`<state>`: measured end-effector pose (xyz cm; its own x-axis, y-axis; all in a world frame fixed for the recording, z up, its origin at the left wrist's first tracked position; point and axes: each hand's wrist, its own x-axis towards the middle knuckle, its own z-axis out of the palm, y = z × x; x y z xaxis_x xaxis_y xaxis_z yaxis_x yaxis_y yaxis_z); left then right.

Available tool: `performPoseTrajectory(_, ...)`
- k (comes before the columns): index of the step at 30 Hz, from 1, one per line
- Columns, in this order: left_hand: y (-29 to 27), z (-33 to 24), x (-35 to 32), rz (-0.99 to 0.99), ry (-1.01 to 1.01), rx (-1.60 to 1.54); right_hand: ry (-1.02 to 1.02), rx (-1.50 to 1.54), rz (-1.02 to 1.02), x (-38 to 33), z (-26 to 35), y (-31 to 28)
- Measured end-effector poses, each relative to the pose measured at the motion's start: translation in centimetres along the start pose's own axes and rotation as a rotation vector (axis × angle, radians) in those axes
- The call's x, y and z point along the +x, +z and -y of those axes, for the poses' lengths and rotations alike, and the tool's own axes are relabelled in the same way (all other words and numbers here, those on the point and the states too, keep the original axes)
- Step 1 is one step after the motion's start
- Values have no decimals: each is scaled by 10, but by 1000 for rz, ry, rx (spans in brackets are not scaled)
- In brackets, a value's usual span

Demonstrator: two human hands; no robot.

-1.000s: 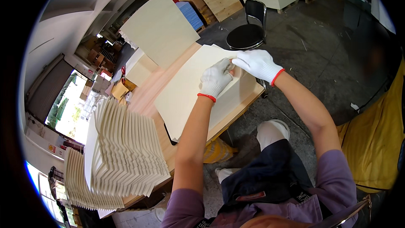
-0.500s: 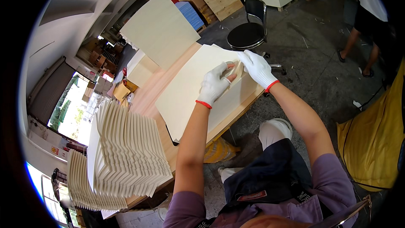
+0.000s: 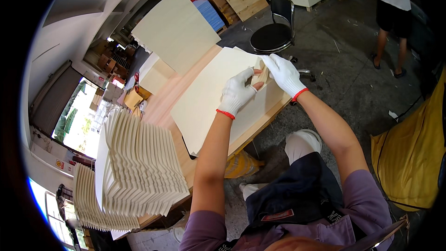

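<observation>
A stack of large cream card sheets (image 3: 209,93) lies on the wooden table in front of me. My left hand (image 3: 238,92), in a white glove with bare thumb and fingertip, rests near the stack's right edge. Its thumb and finger are apart, touching a raised, bent strip (image 3: 264,75) of the sheets. On the other side of that strip, my right hand (image 3: 283,75), fully gloved with a red cuff, closes over the edge of the sheets. Its thumb is hidden.
Folded cream sheets (image 3: 139,167) stand in tall piles at the near left. A large upright cream board (image 3: 176,32) and a box (image 3: 156,75) are at the table's far end. Beyond the table stand a black chair (image 3: 271,37) and a person (image 3: 392,18). Yellow fabric (image 3: 409,148) hangs at right.
My hands stay at the same edge of the sheets, with the left shifted very slightly to the right. The person at the far right has moved leftward.
</observation>
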<state>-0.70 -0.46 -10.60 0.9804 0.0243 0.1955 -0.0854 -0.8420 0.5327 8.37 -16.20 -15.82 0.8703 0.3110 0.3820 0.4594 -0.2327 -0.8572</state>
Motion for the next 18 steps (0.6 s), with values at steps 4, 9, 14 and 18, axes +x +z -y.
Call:
performPoseTrajectory(4,2,5,2,-8,9,17,-13,5,-12,1,-2,2)
performPoseTrajectory(9,5,11,1,-123,121,-54,40,47,16,-4,10,-4)
performPoseTrajectory(14,3,10,2,-56,41,5,25,34,-4,-3,4,0)
performPoseTrajectory(18,2,-2,0,-22,18,157,-14,29,-30,-1,-3,3)
